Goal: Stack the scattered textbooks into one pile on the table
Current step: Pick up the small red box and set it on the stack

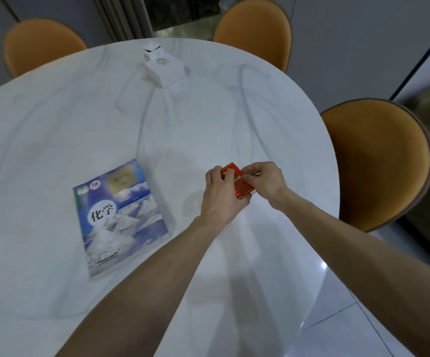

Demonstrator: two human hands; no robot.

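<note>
— While seen from above, looking forward and down: round white marble-look table (pixel 54 130), glossy, filling most of the view.

— And on it?

— Blue textbook (pixel 121 217), lying flat, left of centre, cover up. Snowy white peaks and clouds on the cover, two large black characters in a white patch. Tilted a little, top edge leaning right. Nothing resting on it, nothing touching it.

— Hands?

— Both bare, reaching in from the bottom edge, meeting right of centre. Left hand (pixel 221 194) curled round the left side of a small red book (pixel 241 186), fingers wrapped over its top edge, thumb hidden. Right hand (pixel 264 181) pinching the same red book at its upper right, fingertips bent inward onto the cover. Closed on it from both sides, then, neither hand spread wide.

— Lifted, or lying on the table?

— Hard to say. Partly covered by the hands; only a red cover with small gold print and a thin green band showing.

— How far from the blue one?

— Well apart, bare tabletop between. Red book to the right, slightly farther up the table.

— Anything else?

— White tissue box (pixel 163 65) near the far edge, tissue sticking up from its top. Three orange chairs round the far side: far left (pixel 38 45), far middle (pixel 255 32), right (pixel 373 161). Pale tiled floor at lower right.
</note>
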